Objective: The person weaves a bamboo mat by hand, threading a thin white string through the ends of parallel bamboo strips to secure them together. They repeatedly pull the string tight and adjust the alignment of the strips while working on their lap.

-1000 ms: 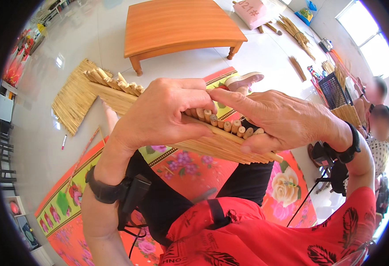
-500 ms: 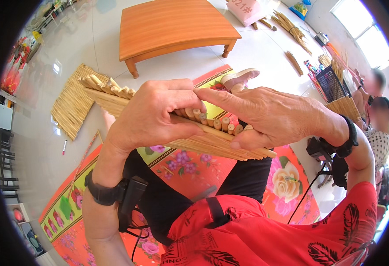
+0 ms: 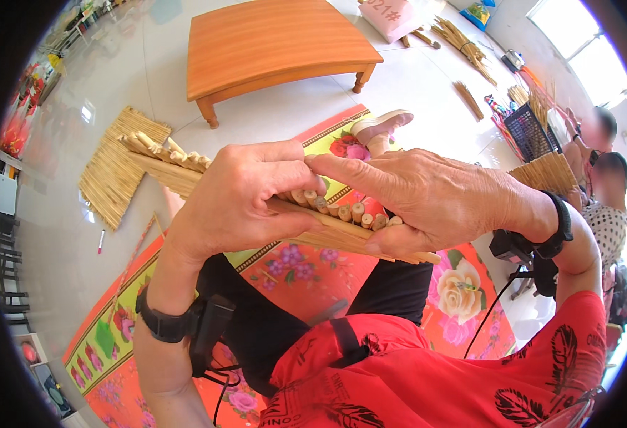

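I hold up a mat of straw-coloured plant stalks (image 3: 169,175) laid side by side, its row of cut round ends facing upward between my hands. My left hand (image 3: 235,192) grips the middle of the mat, thumb on the near face and fingers over the top edge. At the mat's right end, my right hand (image 3: 431,192) is closed on it, with the thumb on the near side and the index finger stretched toward my left fingertips. The fingers' far sides are hidden behind the mat.
Another stalk mat (image 3: 113,192) lies on the floor at left. A low wooden table (image 3: 277,50) stands ahead. Beneath me is a red floral mat (image 3: 306,292). Stalk bundles (image 3: 463,46) and a dark basket (image 3: 531,134) are at far right, near people (image 3: 602,171).
The held mat has tilted so that less of its near face shows. Both hands have shifted slightly left and keep their grip.
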A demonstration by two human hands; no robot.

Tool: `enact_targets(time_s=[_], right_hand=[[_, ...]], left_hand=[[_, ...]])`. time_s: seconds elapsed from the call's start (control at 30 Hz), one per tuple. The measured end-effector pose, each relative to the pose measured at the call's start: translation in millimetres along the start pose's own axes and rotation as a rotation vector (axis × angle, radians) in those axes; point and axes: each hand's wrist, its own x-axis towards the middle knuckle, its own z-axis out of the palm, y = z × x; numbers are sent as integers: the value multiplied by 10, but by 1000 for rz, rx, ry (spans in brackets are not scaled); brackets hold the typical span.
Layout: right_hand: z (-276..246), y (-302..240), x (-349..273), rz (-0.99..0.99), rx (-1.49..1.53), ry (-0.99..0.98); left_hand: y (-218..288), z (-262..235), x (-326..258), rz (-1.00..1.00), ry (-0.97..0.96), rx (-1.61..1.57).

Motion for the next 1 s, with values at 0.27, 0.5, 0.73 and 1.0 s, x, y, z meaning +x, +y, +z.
enact_targets(time_s=[0.27,0.5,0.73,1.0], right_hand=[[-48,-43,24,98,23,-89],[-28,-19,3,53,14,-34],[-24,-5,-3,64,10,-36],[-81,-63,13,126,129,-180]], left_hand=[[7,9,9,-4,11,-8],[15,6,25,10,12,-6],[7,5,30,-4,-1,-9],[-3,-9,18,-31,-11,-22]])
